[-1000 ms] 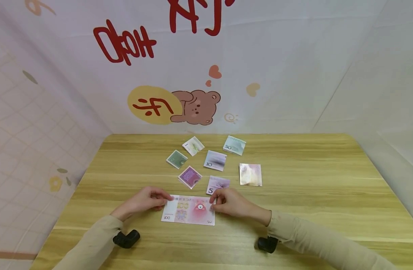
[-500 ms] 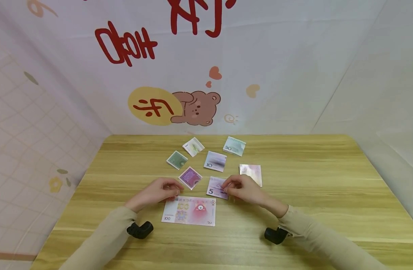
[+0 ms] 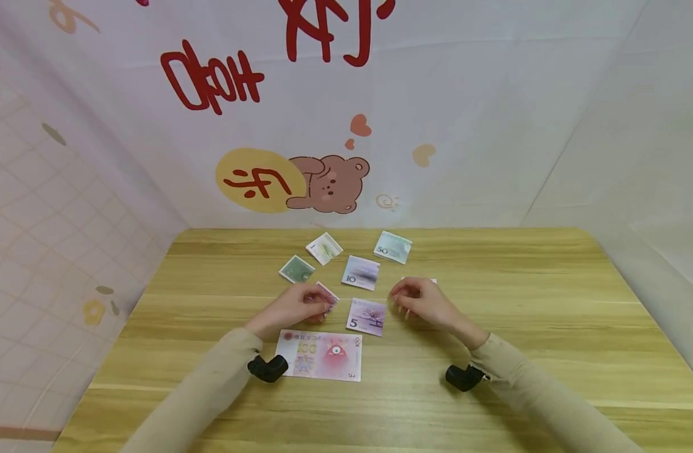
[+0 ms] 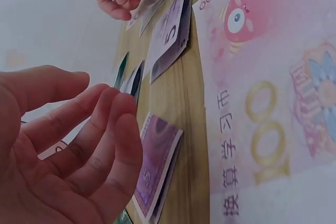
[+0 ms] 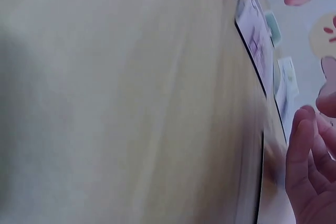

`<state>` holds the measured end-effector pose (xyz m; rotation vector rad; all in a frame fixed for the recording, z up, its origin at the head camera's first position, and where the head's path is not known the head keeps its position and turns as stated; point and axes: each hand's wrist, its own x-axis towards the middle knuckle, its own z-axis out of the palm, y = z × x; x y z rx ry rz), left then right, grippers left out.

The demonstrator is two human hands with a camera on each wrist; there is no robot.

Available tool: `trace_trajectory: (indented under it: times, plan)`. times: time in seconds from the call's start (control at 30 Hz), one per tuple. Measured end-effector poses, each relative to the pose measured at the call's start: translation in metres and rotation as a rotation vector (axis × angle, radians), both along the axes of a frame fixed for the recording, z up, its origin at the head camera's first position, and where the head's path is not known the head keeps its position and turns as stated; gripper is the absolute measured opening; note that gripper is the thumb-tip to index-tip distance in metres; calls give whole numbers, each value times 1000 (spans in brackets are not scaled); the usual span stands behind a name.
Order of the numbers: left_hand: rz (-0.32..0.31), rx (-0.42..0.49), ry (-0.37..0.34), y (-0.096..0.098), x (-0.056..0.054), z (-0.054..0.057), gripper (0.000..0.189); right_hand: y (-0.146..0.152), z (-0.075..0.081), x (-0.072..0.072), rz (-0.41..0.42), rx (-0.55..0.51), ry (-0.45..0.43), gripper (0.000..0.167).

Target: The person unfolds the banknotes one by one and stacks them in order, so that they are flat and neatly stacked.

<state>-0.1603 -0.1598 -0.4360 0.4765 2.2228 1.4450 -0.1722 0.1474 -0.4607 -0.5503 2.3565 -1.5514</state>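
Note:
Fingers loosely bent and holding nothing, my left hand [image 3: 298, 302] hovers over a folded purple play banknote [image 3: 329, 293] and hides much of it in the head view. In the left wrist view that folded banknote [image 4: 156, 166] lies beyond the fingertips. My right hand [image 3: 428, 303] hangs with relaxed fingers over a folded pinkish banknote [image 3: 432, 280], of which only the far edge shows in the head view. Between the hands lies a folded light-purple 5 banknote [image 3: 366, 316]. Nearer the body, an unfolded pink 100 banknote [image 3: 329, 357] lies flat, partly overlapped by the left wrist camera.
Farther back on the wooden table [image 3: 522, 283] are a folded 10 banknote [image 3: 360, 272], a teal 50 banknote [image 3: 393, 246], a green 2 banknote [image 3: 297, 269] and a pale 1 banknote [image 3: 325, 248]. A printed white curtain [image 3: 465, 126] stands behind the table.
Both hands have left the pink 100 banknote, which now lies flat. The left hand moved forward and right to the folded purple banknote; the right hand moved past the 5 banknote to the pinkish one.

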Motion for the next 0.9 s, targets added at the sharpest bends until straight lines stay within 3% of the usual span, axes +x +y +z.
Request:
trace_trajectory:
  times: [0.2,0.37,0.63,0.9]
  plan:
    - [-26,-23,55,16,-6,1,19,7,-2,-11,-95,-17,-55,20]
    - [-27,-32,55,30,-14,3,20,11,-3,-22,-125,-26,-27,21]
    - [30,-80,77,51,-26,8,21,14,-1,-37,-178,44,68,25]
    - [69,-17,87,65,-44,13,22,16,-1,-54,-232,86,68,29]
